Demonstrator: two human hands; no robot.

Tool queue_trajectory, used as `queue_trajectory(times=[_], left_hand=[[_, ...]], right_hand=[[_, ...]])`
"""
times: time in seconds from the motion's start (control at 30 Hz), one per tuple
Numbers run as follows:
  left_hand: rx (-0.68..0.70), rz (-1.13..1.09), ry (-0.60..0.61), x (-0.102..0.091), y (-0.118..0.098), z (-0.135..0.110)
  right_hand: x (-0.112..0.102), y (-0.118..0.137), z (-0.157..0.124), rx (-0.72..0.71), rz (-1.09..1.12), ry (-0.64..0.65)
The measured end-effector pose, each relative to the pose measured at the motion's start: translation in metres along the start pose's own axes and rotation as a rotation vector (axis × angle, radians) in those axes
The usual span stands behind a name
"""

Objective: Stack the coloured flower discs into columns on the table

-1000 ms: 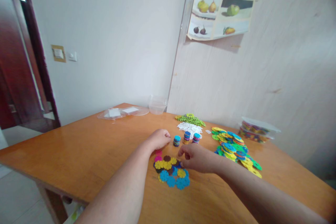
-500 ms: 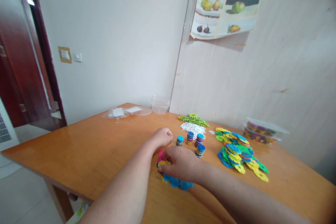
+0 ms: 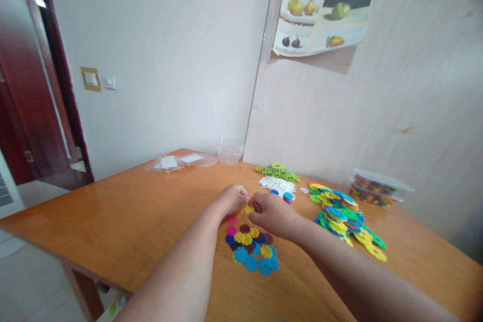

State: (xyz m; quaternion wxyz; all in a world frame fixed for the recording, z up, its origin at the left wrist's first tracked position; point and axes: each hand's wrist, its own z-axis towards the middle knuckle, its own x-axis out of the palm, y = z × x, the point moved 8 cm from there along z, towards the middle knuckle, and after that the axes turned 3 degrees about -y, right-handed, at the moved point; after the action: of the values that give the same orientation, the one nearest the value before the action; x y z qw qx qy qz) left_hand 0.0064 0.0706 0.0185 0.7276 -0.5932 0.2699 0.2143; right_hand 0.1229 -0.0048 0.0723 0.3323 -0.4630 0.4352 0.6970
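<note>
My right hand (image 3: pixel 274 214) is closed in a pinch on a yellow notched disc (image 3: pixel 249 209), held close to my left hand. My left hand (image 3: pixel 233 200) is curled shut above the table; what its fingers hold, if anything, is hidden. Below both hands lies a loose pile of flower-shaped plastic discs (image 3: pixel 251 262), in blue, yellow, brown and pink. Behind my right hand, the top of one disc stack (image 3: pixel 288 196) shows, with a blue stack top (image 3: pixel 274 192) beside it. The other stacks are covered by the hand.
Beyond the hands are white pieces (image 3: pixel 277 184) and a heap of green pieces (image 3: pixel 279 173). Larger coloured discs (image 3: pixel 339 214) spread at the right, near lidded tubs (image 3: pixel 377 191). Clear bowls (image 3: pixel 230 153) and clear lids (image 3: pixel 168 163) stand at the table's (image 3: pixel 151 221) back edge.
My right hand has risen from the disc pile, moving up and away with a yellow disc, to beside my left hand. The pile is uncovered; the left hand has hardly moved.
</note>
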Motion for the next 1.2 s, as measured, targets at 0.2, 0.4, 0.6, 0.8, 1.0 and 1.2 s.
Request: queue_trajectory(times=[0.2,0.4,0.6,0.8,1.0,1.2], left_hand=[[0.004,-0.003,-0.008,-0.001,-0.001,-0.002],[0.003,0.001,-0.008,-0.002,-0.003,-0.002],[0.000,-0.008,-0.003,-0.001,0.000,-0.003],[0.008,-0.016,0.017,0.001,0.002,-0.001],[-0.007,-0.036,0.003,-0.001,0.003,0.000],[-0.064,-0.058,-0.063,-0.010,0.004,0.003]], right_hand=[[-0.025,-0.047,0.028,0.179,-0.032,-0.092],[-0.019,-0.047,0.032,0.169,-0.071,-0.082],[-0.018,-0.036,0.023,0.115,-0.045,-0.060],[0.011,-0.006,-0.007,-0.009,0.068,0.169],[0.025,0.021,-0.022,-0.124,0.123,0.332],[0.026,0.030,-0.013,-0.030,-0.032,0.167]])
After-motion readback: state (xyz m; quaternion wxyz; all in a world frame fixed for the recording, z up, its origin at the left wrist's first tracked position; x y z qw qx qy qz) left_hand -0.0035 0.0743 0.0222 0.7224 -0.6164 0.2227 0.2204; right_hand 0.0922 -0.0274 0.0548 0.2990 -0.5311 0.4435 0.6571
